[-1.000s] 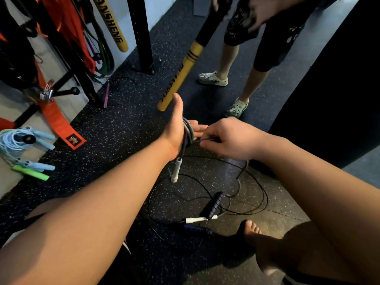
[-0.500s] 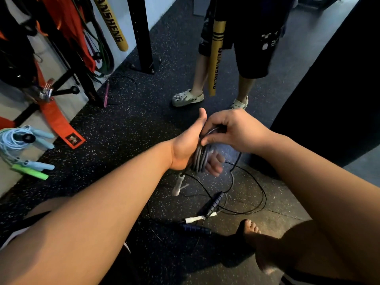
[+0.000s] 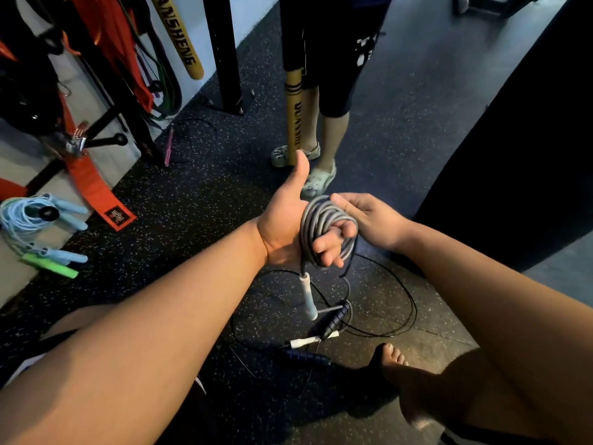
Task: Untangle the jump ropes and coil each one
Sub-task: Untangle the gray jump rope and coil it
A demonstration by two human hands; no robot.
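Right hand (image 3: 375, 223) shifted rightward — grey coil (image 3: 316, 216) rings left fingers (image 3: 327, 248).

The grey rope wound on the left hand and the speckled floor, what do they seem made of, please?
Grey coiled jump rope: probably PVC or rubber-coated cord, smooth with soft sheen. Dark speckled floor: likely matte rubber matting, pale flecks.

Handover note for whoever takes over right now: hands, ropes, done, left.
Left hand: grips the grey rope, which is wound round its fingers; a white handle hangs below.
Right hand: on the coil's far side; can't tell if it pinches a strand.
Floor: second white handle among loose loops of black rope.
Done: grey rope mostly wound; light blue ropes bundled at left.
Left: finish the grey coil, then coil the black rope.
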